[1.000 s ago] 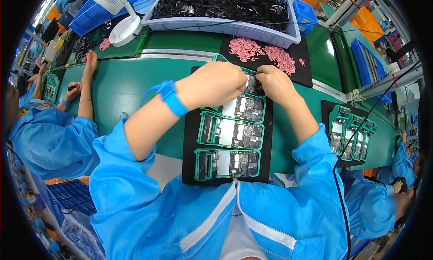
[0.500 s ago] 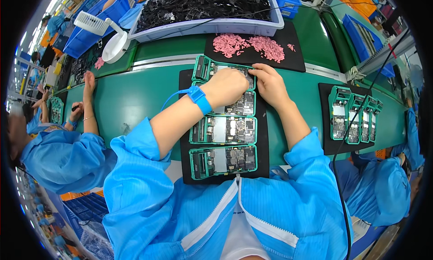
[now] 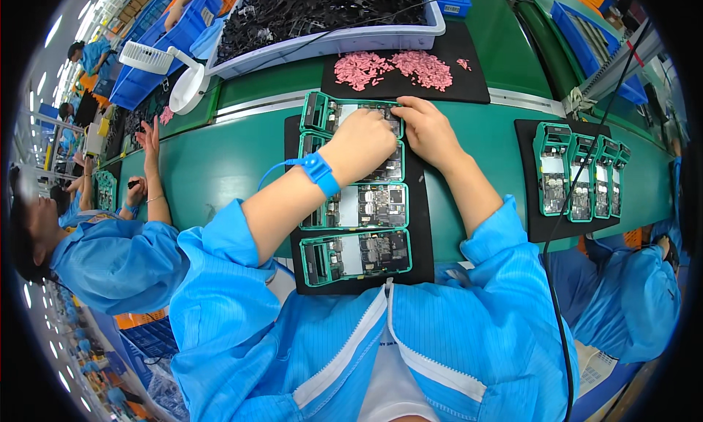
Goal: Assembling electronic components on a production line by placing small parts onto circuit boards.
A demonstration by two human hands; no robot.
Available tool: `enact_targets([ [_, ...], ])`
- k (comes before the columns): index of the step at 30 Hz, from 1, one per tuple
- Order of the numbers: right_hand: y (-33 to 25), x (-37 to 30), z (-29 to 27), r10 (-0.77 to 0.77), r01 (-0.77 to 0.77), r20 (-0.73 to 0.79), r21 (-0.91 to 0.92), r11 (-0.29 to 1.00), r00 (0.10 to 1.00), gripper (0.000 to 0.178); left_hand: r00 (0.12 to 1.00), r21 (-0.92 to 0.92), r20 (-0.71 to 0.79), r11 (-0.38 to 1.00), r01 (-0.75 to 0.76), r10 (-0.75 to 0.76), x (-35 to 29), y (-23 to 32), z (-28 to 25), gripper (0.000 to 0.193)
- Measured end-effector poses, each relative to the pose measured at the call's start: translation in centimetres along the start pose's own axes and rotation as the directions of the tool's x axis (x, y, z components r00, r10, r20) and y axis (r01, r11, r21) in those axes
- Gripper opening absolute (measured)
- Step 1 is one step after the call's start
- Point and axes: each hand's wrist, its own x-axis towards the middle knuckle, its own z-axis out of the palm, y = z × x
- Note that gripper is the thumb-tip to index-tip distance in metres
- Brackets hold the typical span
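Several green frames with circuit boards stand in a column on a black mat (image 3: 422, 235) before me. The nearest green frame (image 3: 356, 257) and the green frame above it (image 3: 373, 206) lie uncovered by my hands. My left hand (image 3: 364, 142), with a blue wrist strap (image 3: 318, 172), is closed over the farthest green frame (image 3: 315, 113). Its fingertips point down at the board, and whatever they pinch is hidden. At that frame's right end, my right hand (image 3: 432, 133) has its thumb and forefinger bent around the corner. The second frame from the far end is partly covered by my left hand.
Pink small pieces (image 3: 421, 69) lie in heaps on a black sheet beyond the frames. Behind them stands a pale bin (image 3: 344, 40) of black parts. More frames (image 3: 553, 169) sit on a mat at right. A cable (image 3: 545, 275) hangs near my right arm. Co-workers sit on both sides.
The whole view has shifted a little, so the mat and frames appear slightly farther left. Both my hands stay at the farthest frame. The left co-worker's fingers have spread.
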Motion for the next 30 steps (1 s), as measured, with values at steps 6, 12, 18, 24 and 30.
enact_targets([
  [6,0.2,-0.1,0.1,0.018,-0.018,-0.001,0.001,1.000,1.000,0.030,0.999,0.069,0.007,0.997,0.043,-0.044,-1.2,1.5,-0.1,0.009],
  [12,0.5,0.6,0.1,0.096,-0.090,-0.047,0.127,0.988,0.994,0.019,0.994,-0.090,-0.019,0.990,0.107,-0.109,-2.1,0.5,0.6,0.006],
  [18,2.7,2.2,-1.0,0.192,-0.180,-0.173,0.086,0.980,0.966,0.015,0.995,-0.317,0.035,0.943,0.102,-0.096,-2.5,-1.4,0.5,0.014],
  [24,4.7,3.5,-1.7,0.305,-0.318,-0.206,-0.034,0.948,0.930,0.008,0.999,-0.265,-0.033,0.964,-0.003,-0.006,-2.5,-1.1,-0.1,0.020],
  [30,5.1,5.3,-1.7,0.310,-0.314,-0.053,-0.239,0.919,0.949,0.007,0.995,-0.160,0.098,0.987,0.011,0.005,-2.8,-0.2,-1.5,0.024],
])
